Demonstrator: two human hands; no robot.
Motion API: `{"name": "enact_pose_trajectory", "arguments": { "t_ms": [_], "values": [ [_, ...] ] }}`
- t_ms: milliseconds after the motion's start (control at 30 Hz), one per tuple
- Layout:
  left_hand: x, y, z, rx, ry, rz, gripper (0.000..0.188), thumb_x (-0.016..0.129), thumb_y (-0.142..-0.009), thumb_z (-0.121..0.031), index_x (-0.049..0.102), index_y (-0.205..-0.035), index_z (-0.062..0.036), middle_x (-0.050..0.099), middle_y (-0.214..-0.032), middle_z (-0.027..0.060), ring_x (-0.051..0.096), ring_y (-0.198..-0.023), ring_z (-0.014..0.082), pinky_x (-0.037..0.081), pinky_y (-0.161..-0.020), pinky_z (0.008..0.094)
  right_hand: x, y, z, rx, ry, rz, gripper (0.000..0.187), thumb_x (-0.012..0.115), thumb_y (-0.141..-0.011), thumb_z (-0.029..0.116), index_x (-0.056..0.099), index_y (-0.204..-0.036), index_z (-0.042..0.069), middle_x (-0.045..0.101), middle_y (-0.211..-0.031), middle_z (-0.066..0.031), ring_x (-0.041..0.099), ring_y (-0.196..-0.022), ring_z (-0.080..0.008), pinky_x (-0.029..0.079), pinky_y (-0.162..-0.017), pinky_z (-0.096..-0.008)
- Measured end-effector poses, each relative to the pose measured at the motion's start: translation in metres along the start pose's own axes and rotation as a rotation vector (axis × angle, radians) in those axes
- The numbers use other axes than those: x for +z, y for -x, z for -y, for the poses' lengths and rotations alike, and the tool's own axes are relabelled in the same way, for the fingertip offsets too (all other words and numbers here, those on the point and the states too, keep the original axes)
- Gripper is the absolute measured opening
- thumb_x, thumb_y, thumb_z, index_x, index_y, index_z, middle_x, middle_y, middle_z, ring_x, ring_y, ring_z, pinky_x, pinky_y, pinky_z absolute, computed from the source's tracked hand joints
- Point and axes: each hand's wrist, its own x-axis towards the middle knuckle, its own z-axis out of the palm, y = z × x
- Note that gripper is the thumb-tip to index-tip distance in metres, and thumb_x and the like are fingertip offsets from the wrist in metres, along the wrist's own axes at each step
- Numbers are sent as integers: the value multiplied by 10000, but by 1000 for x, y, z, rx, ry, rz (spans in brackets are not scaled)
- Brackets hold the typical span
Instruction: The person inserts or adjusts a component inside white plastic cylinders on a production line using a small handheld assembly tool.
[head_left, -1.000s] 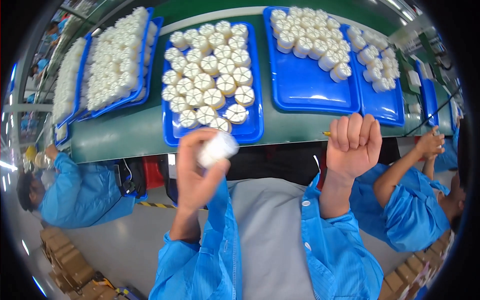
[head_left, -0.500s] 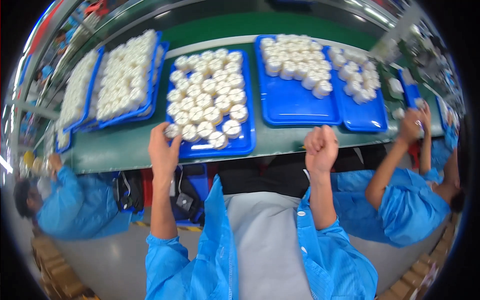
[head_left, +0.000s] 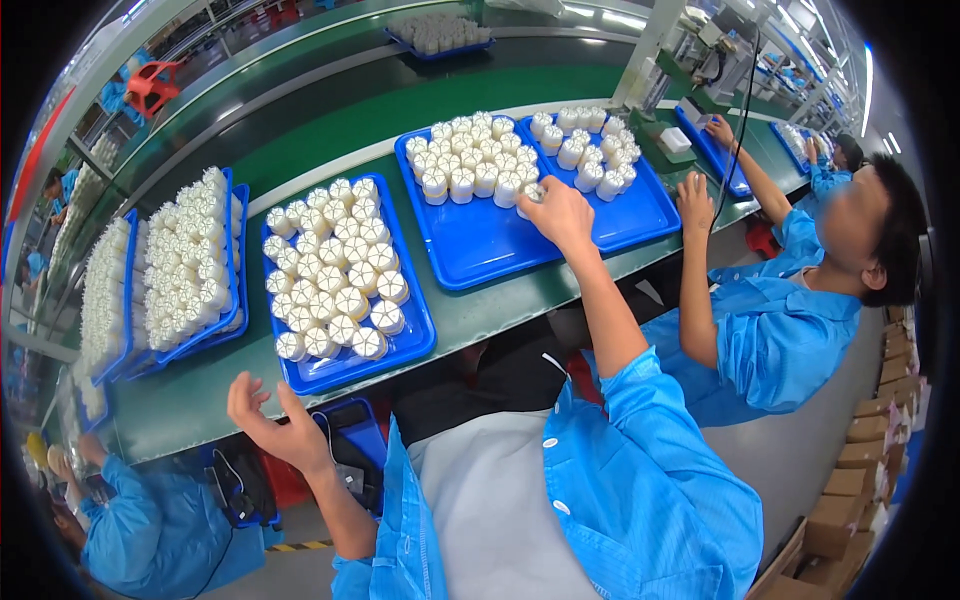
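Observation:
My right hand (head_left: 556,212) reaches over a blue tray (head_left: 480,250) and closes its fingers on a white round part (head_left: 529,193) at the near edge of the rows of parts (head_left: 462,162) filling the tray's far half. My left hand (head_left: 272,424) hangs open with fingers spread and nothing in it, below the near edge of the green bench (head_left: 200,400). Just above it lies another blue tray (head_left: 415,335), packed with white round parts (head_left: 335,268). Both my sleeves are blue.
More blue trays of white parts stand at the left (head_left: 190,262), and one sits right of my hand (head_left: 640,205). A co-worker in a blue coat (head_left: 770,320) sits at my right, one hand (head_left: 695,198) on the bench. Another person (head_left: 150,530) is lower left. Cardboard boxes (head_left: 860,490) are stacked lower right.
My left hand held a white part, went to the packed tray, and has come back empty. My right hand left the bench edge and reached to the right-hand tray.

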Motion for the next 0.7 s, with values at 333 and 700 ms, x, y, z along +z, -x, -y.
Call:
{"name": "enact_pose_trajectory", "arguments": {
  "t_ms": [333,700],
  "values": [
    [37,30,-49,19,458,166,368,605,-784,53,556,-1146,7,534,-1160,150,550,-915,205,457,-779,299,3,34,-1,-144,-30,-79,409,668,-774,423,666,-939,49,686,-798,-194,671,-789,-358,512,-689,-464],
    [101,27,-117,-185,1208,668,586,682,-864,-158,437,-1368,12,523,-1339,142,551,-1145,210,437,-965,336,-19,161,55,76,-1925,861,527,377,-1011,504,621,-993,37,608,-610,-69,285,-344,-54,204,-349,-226]
  ]
}}
